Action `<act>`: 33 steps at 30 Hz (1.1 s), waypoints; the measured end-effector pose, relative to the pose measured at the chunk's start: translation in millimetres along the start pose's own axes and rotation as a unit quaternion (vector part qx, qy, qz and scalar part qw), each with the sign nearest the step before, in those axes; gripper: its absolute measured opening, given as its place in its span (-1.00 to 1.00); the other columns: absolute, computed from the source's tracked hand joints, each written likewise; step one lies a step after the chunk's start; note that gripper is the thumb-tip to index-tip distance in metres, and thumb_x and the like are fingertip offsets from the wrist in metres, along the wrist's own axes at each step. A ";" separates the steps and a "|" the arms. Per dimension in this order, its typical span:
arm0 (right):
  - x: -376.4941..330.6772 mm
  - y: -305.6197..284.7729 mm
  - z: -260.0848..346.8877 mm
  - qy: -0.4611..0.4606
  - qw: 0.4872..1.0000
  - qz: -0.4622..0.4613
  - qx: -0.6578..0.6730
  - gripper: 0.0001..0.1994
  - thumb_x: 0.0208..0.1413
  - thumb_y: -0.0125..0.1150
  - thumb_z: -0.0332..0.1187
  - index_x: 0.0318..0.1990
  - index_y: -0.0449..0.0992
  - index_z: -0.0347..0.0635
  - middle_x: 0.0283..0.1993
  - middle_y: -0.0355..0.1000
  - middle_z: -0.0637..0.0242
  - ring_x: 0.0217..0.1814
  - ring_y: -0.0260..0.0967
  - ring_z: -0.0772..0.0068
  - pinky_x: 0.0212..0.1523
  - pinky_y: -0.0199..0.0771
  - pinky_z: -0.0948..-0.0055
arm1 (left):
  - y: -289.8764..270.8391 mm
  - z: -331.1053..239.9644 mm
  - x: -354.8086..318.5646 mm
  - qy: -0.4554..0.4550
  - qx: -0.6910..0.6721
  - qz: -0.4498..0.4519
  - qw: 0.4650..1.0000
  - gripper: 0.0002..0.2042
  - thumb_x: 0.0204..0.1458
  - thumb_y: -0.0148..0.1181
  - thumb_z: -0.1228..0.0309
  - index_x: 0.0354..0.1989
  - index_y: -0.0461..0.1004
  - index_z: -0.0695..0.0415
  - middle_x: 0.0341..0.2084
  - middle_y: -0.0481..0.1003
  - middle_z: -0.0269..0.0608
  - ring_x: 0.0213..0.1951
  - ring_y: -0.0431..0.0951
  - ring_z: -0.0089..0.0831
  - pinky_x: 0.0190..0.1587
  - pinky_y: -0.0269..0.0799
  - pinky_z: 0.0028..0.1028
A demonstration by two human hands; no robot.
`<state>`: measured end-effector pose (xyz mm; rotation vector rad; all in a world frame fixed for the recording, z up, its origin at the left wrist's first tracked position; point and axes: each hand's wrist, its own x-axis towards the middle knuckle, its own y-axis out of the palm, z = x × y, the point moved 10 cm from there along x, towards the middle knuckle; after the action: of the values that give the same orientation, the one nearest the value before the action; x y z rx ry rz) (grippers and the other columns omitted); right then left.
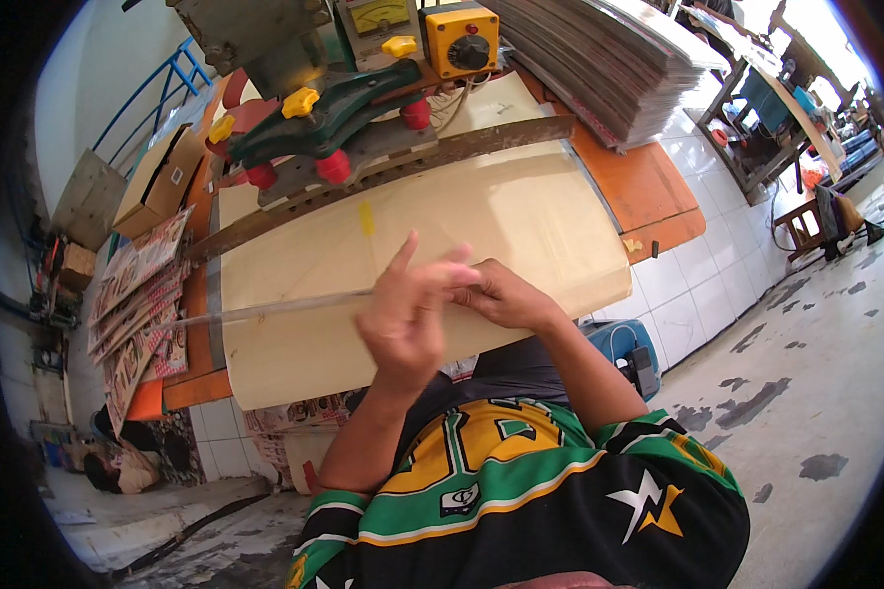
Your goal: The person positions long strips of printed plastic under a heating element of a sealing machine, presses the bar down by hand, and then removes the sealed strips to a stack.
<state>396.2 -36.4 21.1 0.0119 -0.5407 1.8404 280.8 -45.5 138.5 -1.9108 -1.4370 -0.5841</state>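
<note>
My left hand (pixel 403 319) is over the near part of a large cream sheet (pixel 501 216), one finger raised and the others smeared by motion. Touching or just overlapping its fingertips is my right hand (pixel 506 294), with its fingers bent together in a pinch. What sits between the fingertips is hidden. A long, thin, greyish translucent strip (pixel 285 306) runs left from behind my left hand, across the sheet and past its left edge. Whether either hand grips that strip cannot be made out. A short yellow mark (pixel 366 218) shows on the sheet beyond my hands.
Behind a metal bar (pixel 383 182) stands a machine with a dark green clamp (pixel 329 113), yellow knobs and a yellow control box (pixel 460 39). Printed sheets (pixel 142 285) lie left, beside an open carton (pixel 157 182). A tall board stack (pixel 599 69) stands back right on the orange table (pixel 648 191).
</note>
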 end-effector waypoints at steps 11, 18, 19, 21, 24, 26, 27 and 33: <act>1.1 -1.1 11.9 -0.015 0.998 -0.002 0.056 -0.62 0.39 0.15 -0.40 0.32 0.55 -0.03 0.14 0.63 0.08 0.09 0.63 0.08 0.18 0.51 0.27 | -50.5 32.6 -8.7 -0.126 -0.340 -0.124 0.924 -0.68 0.49 -0.04 0.24 -0.05 0.50 0.27 -0.37 0.68 0.00 -0.29 0.71 -0.23 0.00 0.63 -0.03; -25.7 -44.6 32.3 -0.051 0.996 -0.019 0.067 -0.66 0.31 0.20 -0.54 0.21 0.62 -0.22 0.23 0.61 0.18 0.21 0.60 0.20 0.26 0.51 0.30 | -180.5 7.1 -37.5 -0.005 -0.429 -0.252 0.868 -0.77 0.44 0.06 0.27 -0.01 0.50 0.20 -0.18 0.58 -0.17 -0.23 0.63 -0.33 -0.02 0.58 -0.18; -34.8 -58.0 28.5 -0.041 0.996 -0.024 0.073 -0.66 0.29 0.22 -0.55 0.19 0.62 -0.25 0.24 0.60 0.17 0.22 0.59 0.22 0.26 0.52 0.31 | -200.9 7.7 -39.3 -0.001 -0.401 -0.252 0.881 -0.76 0.44 0.07 0.27 -0.01 0.50 0.20 -0.18 0.58 -0.18 -0.22 0.61 -0.36 -0.01 0.56 -0.23; -57.0 -92.2 25.4 -0.024 0.994 -0.062 0.085 -0.75 0.27 0.23 -0.60 0.06 0.68 -0.31 0.15 0.64 0.14 0.14 0.60 0.29 0.19 0.56 0.32 | -239.0 13.1 -44.6 0.006 -0.346 -0.250 0.904 -0.76 0.43 0.09 0.27 0.00 0.51 0.21 -0.17 0.58 -0.20 -0.20 0.56 -0.41 0.01 0.52 -0.33; -132.5 -174.3 -46.9 -0.020 0.965 -0.235 0.117 -0.73 0.32 0.22 -0.53 0.15 0.55 -0.31 0.01 0.60 0.22 0.02 0.56 0.42 0.09 0.59 0.33 | -321.7 26.7 -64.3 -0.020 -0.426 -0.314 0.849 -0.76 0.42 0.12 0.29 0.01 0.50 0.24 -0.21 0.58 -0.22 -0.19 0.55 -0.41 0.03 0.54 -0.33; -165.8 -225.4 -50.9 -0.055 0.938 -0.295 0.174 -0.69 0.39 0.21 -0.38 0.20 0.46 -0.29 0.01 0.56 0.29 0.02 0.52 0.46 0.11 0.55 0.35 | -385.7 33.1 -81.3 0.008 -0.332 -0.340 0.880 -0.75 0.41 0.13 0.31 0.04 0.50 0.27 -0.16 0.61 -0.19 -0.14 0.57 -0.38 0.09 0.55 -0.31; -184.7 -250.3 -51.7 -0.045 0.927 -0.321 0.190 -0.66 0.41 0.21 -0.27 0.20 0.43 -0.28 0.02 0.55 0.32 0.02 0.50 0.46 0.14 0.51 0.37 | -422.4 37.8 -91.9 0.023 -0.283 -0.352 0.892 -0.74 0.40 0.14 0.33 0.05 0.50 0.28 -0.13 0.62 -0.17 -0.11 0.58 -0.36 0.12 0.56 -0.31; -294.1 -380.7 -36.1 -0.066 0.894 -0.424 0.130 -0.56 0.46 0.15 -0.19 0.32 0.36 -0.29 0.19 0.48 0.22 0.23 0.45 0.36 0.30 0.44 0.25 | -715.7 134.0 -253.2 0.009 -0.233 -0.596 0.769 -0.68 0.40 0.11 0.31 0.11 0.53 0.33 0.04 0.63 -0.07 0.11 0.60 -0.22 0.27 0.55 -0.18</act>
<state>850.0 -198.6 44.3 0.4865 -0.2971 1.0347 -482.5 9.4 45.1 -1.0023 -2.5952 -1.6317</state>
